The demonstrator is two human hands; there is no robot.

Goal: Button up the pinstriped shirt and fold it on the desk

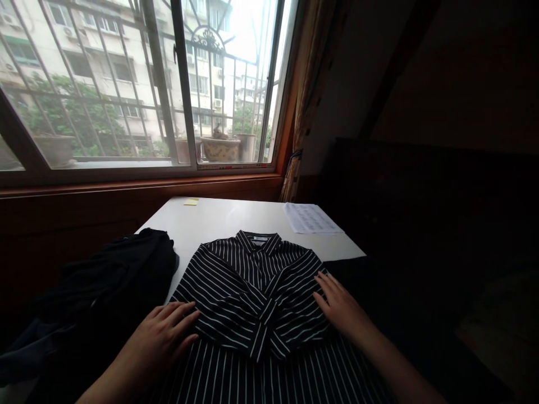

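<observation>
Nothing legible: marks on collar label (260, 239), paper sheet (314, 219) and window-frame strip (229, 166) too small.

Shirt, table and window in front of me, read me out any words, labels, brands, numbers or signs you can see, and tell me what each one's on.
No text is readable.
Collar label in the striped shirt: too small.
Papers on the white table: print too blurred.
Yellow note: no legible writing.
Strip along the window's bottom edge: reddish marks, too small.
</observation>
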